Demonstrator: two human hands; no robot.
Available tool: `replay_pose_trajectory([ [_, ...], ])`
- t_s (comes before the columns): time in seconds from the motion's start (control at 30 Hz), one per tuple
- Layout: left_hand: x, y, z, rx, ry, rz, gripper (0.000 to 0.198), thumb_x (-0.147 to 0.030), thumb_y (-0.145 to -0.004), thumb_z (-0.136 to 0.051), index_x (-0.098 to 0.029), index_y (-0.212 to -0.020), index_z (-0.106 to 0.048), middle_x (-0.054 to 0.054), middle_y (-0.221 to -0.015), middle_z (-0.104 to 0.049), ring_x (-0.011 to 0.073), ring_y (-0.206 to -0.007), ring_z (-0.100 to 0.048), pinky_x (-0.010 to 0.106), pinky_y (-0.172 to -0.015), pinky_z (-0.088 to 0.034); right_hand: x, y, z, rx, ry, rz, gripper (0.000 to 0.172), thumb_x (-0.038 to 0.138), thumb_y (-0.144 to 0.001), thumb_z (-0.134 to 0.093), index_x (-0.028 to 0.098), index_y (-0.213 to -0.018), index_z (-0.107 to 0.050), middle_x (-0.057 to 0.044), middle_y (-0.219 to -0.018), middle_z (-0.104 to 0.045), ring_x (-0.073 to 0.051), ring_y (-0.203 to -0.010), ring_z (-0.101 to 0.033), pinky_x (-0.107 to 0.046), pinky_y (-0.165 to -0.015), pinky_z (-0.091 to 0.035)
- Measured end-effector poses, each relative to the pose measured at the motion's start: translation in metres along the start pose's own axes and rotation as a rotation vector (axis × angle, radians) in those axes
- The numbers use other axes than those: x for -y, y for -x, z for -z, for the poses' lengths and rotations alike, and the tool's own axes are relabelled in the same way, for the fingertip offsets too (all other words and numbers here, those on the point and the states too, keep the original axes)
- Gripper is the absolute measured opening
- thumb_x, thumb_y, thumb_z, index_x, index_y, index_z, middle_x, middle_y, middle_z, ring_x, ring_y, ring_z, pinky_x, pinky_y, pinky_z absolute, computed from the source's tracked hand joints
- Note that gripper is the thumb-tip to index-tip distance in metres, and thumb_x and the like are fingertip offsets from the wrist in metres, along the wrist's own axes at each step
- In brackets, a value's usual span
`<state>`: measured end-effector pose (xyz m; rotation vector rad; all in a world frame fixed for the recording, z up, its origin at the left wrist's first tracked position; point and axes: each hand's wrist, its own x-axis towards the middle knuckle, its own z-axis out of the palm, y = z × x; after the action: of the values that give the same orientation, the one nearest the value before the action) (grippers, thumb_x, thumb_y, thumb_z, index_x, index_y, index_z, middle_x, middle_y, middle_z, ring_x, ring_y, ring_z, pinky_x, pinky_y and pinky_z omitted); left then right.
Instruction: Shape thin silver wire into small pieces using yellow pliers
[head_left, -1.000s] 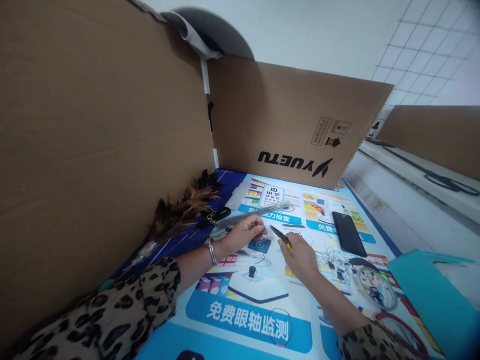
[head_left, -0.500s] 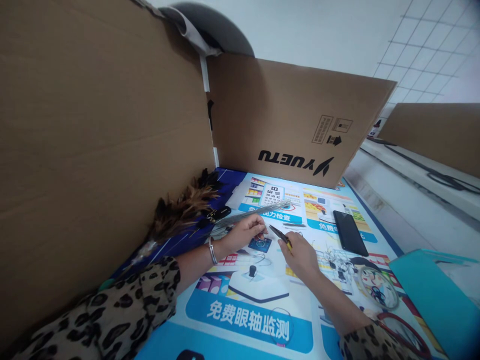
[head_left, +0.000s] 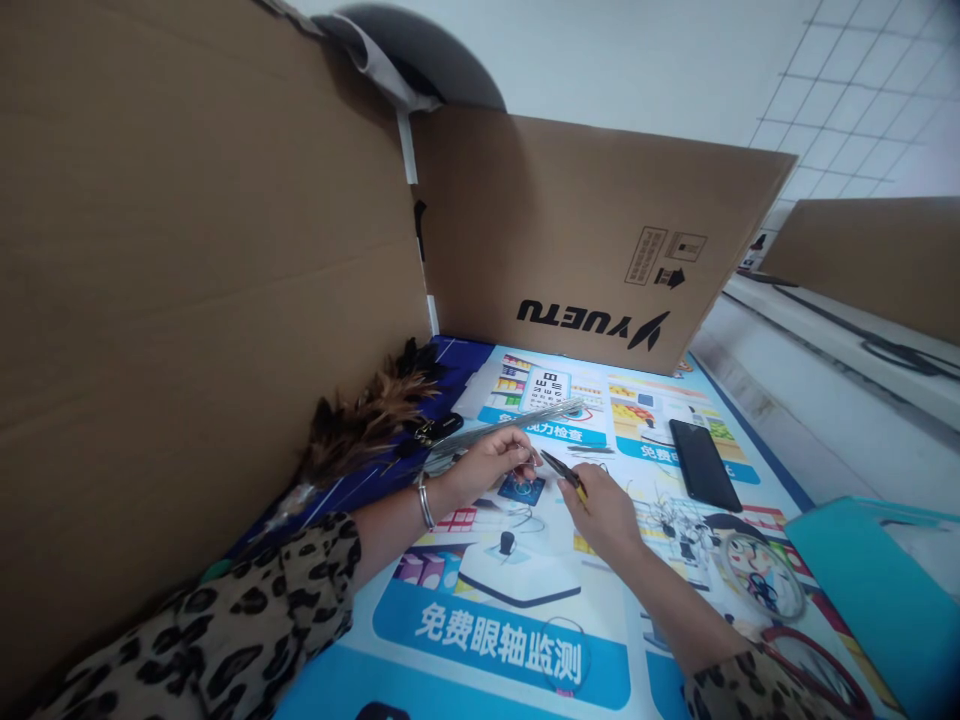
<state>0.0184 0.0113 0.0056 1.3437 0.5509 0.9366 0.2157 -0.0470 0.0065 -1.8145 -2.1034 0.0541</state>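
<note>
My left hand [head_left: 491, 460] rests on a printed blue and white poster [head_left: 517, 640] that covers the table, its fingers pinched on something small I cannot make out. A silver bangle sits on that wrist. My right hand [head_left: 604, 510] is closed round small pliers [head_left: 564, 470] with a yellow grip, their dark jaws pointing toward my left fingertips. The two hands are a few centimetres apart. Both sleeves are leopard print.
Tall cardboard walls [head_left: 187, 250] stand at the left and back [head_left: 585, 230]. A feather duster [head_left: 360, 420] lies along the left wall, a metal ruler [head_left: 510, 422] beside it. A black phone [head_left: 703, 450], a tape roll [head_left: 761, 575] and a teal box [head_left: 885, 590] are to the right.
Both hands stay almost still over the same spot; the view has drifted slightly.
</note>
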Motion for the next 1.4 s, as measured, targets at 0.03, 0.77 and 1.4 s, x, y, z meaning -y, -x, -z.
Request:
replay_pose_trajectory([
  [0.03,0.0002,-0.0002,0.0004,-0.001,0.003,0.004,0.019,-0.033,-0.082,-0.051,-0.014,-0.084,-0.048,0.006,-0.087,-0.059,0.0108,-0.068,-0.058,0.023,-0.061,-0.044,-0.0003,0.0001,-0.0004,-0.002,0.000,0.003,0.027,0.041,-0.087,-0.033,0.021,-0.091,-0.050,-0.003,-0.087,-0.055,-0.015,-0.083,-0.050,-0.022,-0.066,-0.034],
  [0.77,-0.0053,0.0019,-0.0028,-0.020,-0.055,0.028,0.024,-0.036,-0.077,-0.056,-0.014,-0.083,-0.048,0.002,-0.077,-0.058,0.0090,-0.063,-0.055,0.022,-0.061,-0.044,0.0019,0.0006,-0.0015,0.015,0.092,0.025,0.029,0.043,-0.087,-0.032,0.020,-0.091,-0.050,-0.004,-0.085,-0.055,-0.016,-0.083,-0.050,-0.023,-0.066,-0.032],
  [1.4,0.0010,0.0019,-0.0016,-0.036,-0.240,-0.026,0.018,-0.032,-0.081,-0.050,-0.014,-0.083,-0.048,0.000,-0.070,-0.056,0.0086,-0.061,-0.053,0.022,-0.059,-0.042,0.0025,0.0015,-0.0033,0.026,0.163,0.005,0.031,0.046,-0.087,-0.030,0.022,-0.090,-0.050,-0.003,-0.084,-0.056,-0.015,-0.078,-0.052,-0.023,-0.060,-0.030],
])
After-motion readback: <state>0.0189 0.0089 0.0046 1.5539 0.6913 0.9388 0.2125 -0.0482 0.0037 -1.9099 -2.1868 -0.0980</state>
